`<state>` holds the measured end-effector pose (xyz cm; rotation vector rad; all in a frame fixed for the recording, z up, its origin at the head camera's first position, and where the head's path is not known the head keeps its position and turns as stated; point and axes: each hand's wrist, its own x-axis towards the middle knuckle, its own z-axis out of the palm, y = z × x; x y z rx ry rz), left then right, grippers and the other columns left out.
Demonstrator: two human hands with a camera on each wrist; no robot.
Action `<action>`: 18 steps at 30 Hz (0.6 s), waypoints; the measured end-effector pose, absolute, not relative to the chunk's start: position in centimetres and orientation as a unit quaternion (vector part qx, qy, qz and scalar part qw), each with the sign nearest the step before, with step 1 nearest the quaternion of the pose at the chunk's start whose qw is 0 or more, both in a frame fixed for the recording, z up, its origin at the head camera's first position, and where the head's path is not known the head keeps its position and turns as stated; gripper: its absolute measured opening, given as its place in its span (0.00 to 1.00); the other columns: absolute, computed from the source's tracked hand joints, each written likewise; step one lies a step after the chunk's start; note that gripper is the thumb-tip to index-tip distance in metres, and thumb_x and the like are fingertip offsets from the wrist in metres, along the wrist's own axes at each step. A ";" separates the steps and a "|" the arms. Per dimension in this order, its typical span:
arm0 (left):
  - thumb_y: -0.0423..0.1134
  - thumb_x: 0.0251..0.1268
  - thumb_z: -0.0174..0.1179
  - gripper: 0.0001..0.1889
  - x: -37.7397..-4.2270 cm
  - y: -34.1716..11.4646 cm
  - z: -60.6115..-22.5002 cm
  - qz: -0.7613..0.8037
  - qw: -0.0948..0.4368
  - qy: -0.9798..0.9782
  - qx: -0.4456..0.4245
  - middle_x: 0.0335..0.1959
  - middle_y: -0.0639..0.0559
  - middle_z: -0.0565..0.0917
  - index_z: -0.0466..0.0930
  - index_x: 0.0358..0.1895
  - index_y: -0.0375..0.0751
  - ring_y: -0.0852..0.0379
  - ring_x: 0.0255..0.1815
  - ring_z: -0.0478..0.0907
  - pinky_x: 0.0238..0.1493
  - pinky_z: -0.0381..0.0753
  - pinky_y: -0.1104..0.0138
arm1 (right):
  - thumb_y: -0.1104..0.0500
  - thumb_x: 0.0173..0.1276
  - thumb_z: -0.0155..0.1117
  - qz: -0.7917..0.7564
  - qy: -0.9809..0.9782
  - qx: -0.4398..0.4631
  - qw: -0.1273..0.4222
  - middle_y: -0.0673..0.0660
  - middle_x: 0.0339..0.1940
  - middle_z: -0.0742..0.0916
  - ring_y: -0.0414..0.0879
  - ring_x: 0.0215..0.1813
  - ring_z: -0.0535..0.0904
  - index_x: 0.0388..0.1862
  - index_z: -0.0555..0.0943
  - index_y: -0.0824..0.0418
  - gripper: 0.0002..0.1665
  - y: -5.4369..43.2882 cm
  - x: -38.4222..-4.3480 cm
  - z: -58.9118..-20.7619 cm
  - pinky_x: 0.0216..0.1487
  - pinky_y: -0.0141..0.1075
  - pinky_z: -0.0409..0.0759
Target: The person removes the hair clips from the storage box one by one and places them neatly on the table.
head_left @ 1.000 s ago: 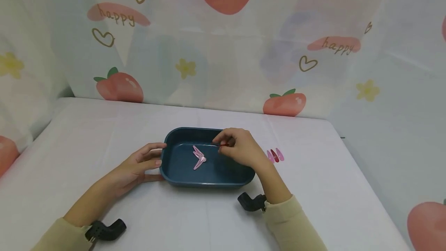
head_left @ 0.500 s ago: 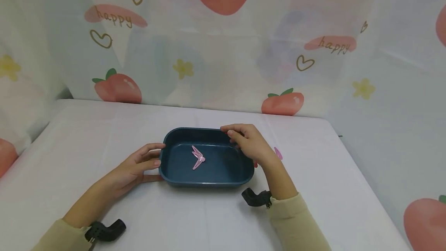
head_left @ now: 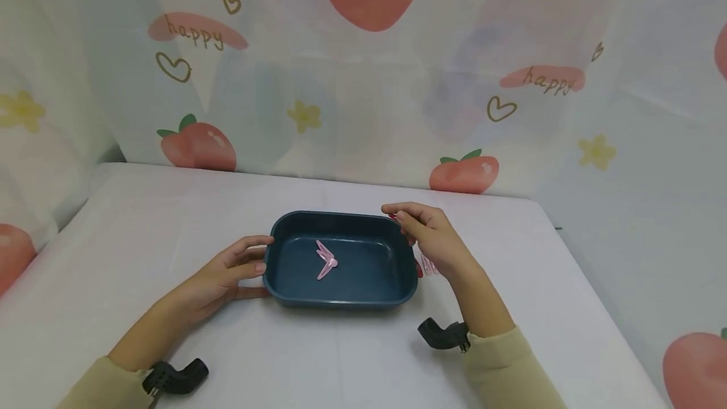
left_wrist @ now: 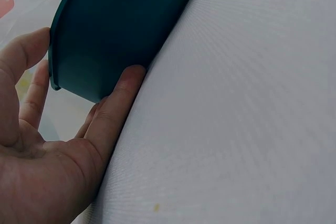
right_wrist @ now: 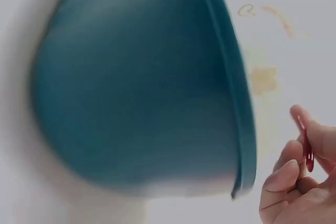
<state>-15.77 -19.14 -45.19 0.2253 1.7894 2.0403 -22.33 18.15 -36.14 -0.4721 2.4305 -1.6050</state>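
Note:
In the head view my right hand [head_left: 436, 235] pinches a red snap hair clip [right_wrist: 308, 153] between thumb and forefinger, at the back right corner of a dark blue tray [head_left: 341, 302]. Pink hair clips [head_left: 326, 260] lie on the tray's floor, left of its middle. My left hand [head_left: 218, 278] rests against the tray's left end with extended fingers. The left wrist view shows one fingertip [left_wrist: 43, 40] at the tray's rim and another low on its outer wall.
Right of the tray, partly hidden by my right hand, another red clip [head_left: 419, 269] and pink clips [head_left: 428, 264] lie on the white tablecloth [head_left: 318, 358]. A patterned cloth [head_left: 369, 100] hangs behind the table.
My right hand has moved from over the tray to its back right corner, with the red hair clip between its fingers. The left hand and the pink clips in the tray have stayed put.

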 end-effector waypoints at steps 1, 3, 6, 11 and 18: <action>0.37 0.73 0.58 0.28 -15.8 -19.1 -45.2 0.733 0.209 0.643 0.081 0.75 0.34 0.58 0.62 0.73 0.48 0.40 0.68 0.67 0.57 0.79 0.42 | 0.57 0.80 0.52 -0.548 0.817 -0.154 0.095 0.63 0.46 0.82 0.53 0.41 0.74 0.62 0.80 0.60 0.18 18.6 -22.2 -36.2 0.37 0.32 0.75; 0.37 0.73 0.58 0.28 -15.7 -19.1 -45.1 0.731 0.209 0.644 0.081 0.75 0.34 0.57 0.62 0.73 0.48 0.40 0.68 0.67 0.57 0.79 0.42 | 0.58 0.79 0.53 -0.569 0.804 -0.147 0.095 0.65 0.51 0.82 0.53 0.44 0.75 0.62 0.80 0.63 0.18 19.3 -22.2 -36.5 0.37 0.31 0.77; 0.37 0.74 0.57 0.28 -15.7 -19.1 -45.0 0.729 0.209 0.647 0.082 0.75 0.34 0.57 0.62 0.73 0.48 0.40 0.68 0.68 0.57 0.79 0.42 | 0.60 0.78 0.55 -0.613 0.770 -0.141 0.109 0.66 0.52 0.81 0.47 0.43 0.79 0.64 0.77 0.66 0.20 20.2 -22.4 -37.0 0.40 0.28 0.82; 0.38 0.74 0.57 0.28 -15.7 -19.1 -45.0 0.725 0.207 0.652 0.078 0.75 0.34 0.57 0.61 0.73 0.48 0.41 0.66 0.70 0.57 0.80 0.43 | 0.67 0.76 0.55 -0.700 0.685 -0.140 0.147 0.60 0.53 0.82 0.44 0.46 0.85 0.68 0.73 0.67 0.23 21.7 -22.9 -37.3 0.53 0.36 0.84; 0.37 0.74 0.56 0.28 -15.7 -19.1 -45.3 0.727 0.211 0.650 0.073 0.75 0.36 0.58 0.60 0.74 0.48 0.44 0.66 0.70 0.57 0.80 0.43 | 0.73 0.74 0.52 -0.725 0.645 -0.178 0.162 0.56 0.56 0.84 0.45 0.48 0.85 0.67 0.76 0.60 0.25 23.1 -23.2 -37.5 0.56 0.39 0.83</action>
